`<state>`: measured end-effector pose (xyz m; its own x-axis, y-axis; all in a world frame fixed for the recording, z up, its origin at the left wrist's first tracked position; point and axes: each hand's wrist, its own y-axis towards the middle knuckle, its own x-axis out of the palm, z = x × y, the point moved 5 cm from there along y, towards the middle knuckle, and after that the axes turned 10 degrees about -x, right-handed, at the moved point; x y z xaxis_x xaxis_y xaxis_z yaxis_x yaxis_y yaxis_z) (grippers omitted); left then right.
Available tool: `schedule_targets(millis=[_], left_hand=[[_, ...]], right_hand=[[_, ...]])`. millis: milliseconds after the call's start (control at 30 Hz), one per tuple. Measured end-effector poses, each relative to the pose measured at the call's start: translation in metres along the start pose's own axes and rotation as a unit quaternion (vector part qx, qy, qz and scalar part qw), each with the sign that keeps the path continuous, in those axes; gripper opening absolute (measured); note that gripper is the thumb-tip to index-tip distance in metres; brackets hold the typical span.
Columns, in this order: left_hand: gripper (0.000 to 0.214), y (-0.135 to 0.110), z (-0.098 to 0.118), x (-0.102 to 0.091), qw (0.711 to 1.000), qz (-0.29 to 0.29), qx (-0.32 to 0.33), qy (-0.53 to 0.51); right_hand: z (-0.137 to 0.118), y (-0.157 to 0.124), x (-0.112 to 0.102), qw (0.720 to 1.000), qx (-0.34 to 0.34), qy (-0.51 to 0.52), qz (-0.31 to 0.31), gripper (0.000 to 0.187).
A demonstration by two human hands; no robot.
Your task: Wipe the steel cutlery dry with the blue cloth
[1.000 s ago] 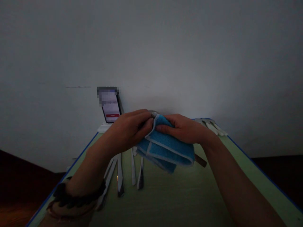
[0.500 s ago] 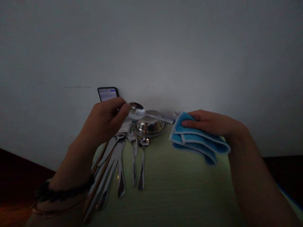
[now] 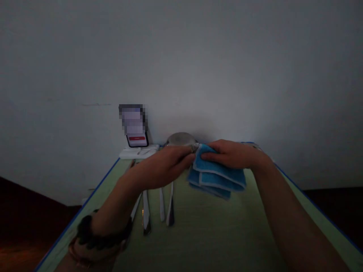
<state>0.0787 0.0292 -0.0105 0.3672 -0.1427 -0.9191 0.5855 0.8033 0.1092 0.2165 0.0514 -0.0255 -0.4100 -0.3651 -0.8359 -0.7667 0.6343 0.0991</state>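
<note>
My left hand (image 3: 170,164) is closed, its fingertips meeting the near edge of a folded blue cloth (image 3: 218,177) with pale trim. The spoon it gripped by the bowl a moment earlier is hidden behind the fingers and the cloth. My right hand (image 3: 231,153) pinches the cloth from above, thumb on top. Below my left hand, several spoon and knife handles (image 3: 146,215) lie side by side on the green table. An upturned shiny metal bowl (image 3: 181,139) stands behind both hands, its lower part covered by them.
A phone (image 3: 137,130) leans against the grey wall (image 3: 227,68) at the back left. At its foot lies a white flat object (image 3: 138,152) with a cable. The green table (image 3: 215,230) has a blue edge and narrows toward the wall.
My left hand has moved right and slightly down to meet the cloth, and the spoon has gone out of sight. My right hand has shifted left with the cloth. More of the phone shows.
</note>
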Motion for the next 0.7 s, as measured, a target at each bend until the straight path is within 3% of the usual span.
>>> schedule_targets(millis=[133, 333, 700], left_hand=[[0.029, 0.003, -0.001, 0.003, 1.000, 0.019, -0.007, 0.010], [0.024, 0.005, -0.005, 0.000, 0.996, 0.064, -0.019, 0.051], [0.035, 0.009, -0.010, -0.001, 0.996, 0.046, -0.039, 0.065]], right_hand=[[-0.002, 0.007, 0.003, 1.000, -0.019, -0.006, 0.022, 0.030], [-0.008, 0.017, 0.009, 0.993, -0.037, -0.044, 0.102, 0.032], [-0.016, 0.020, 0.016, 0.993, -0.065, -0.002, 0.100, 0.030]])
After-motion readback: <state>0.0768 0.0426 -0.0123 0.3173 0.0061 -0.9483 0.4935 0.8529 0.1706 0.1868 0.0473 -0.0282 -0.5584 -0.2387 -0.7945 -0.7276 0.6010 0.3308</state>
